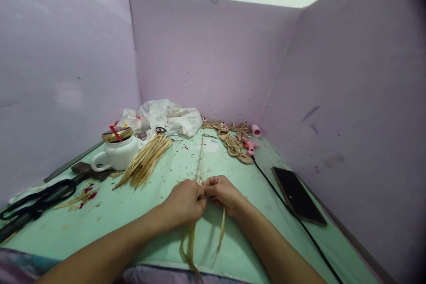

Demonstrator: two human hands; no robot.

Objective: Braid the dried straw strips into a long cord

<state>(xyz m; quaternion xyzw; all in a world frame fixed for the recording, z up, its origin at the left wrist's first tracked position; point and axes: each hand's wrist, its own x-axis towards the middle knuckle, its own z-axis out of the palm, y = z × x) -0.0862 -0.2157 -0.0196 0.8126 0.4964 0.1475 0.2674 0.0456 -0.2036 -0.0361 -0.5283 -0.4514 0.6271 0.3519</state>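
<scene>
My left hand [185,203] and my right hand [221,191] meet at the middle of the green table [133,213], both pinched on a thin plaited straw braid [200,159]. The plaited part runs away from my hands toward the back wall. Loose pale straw strands [190,244] hang down from my fingers toward the near edge. Both hands are closed around the straw where the plait ends.
A bundle of straw stalks [146,162] lies left of the braid, beside a white mug with a gold lid [118,148]. Black scissors [40,197] lie far left. A crumpled white plastic bag [169,117], finished straw pieces [233,144], a pink glue gun [250,145] with black cord and a dark phone [297,195] sit behind and right. Purple partitions enclose the table.
</scene>
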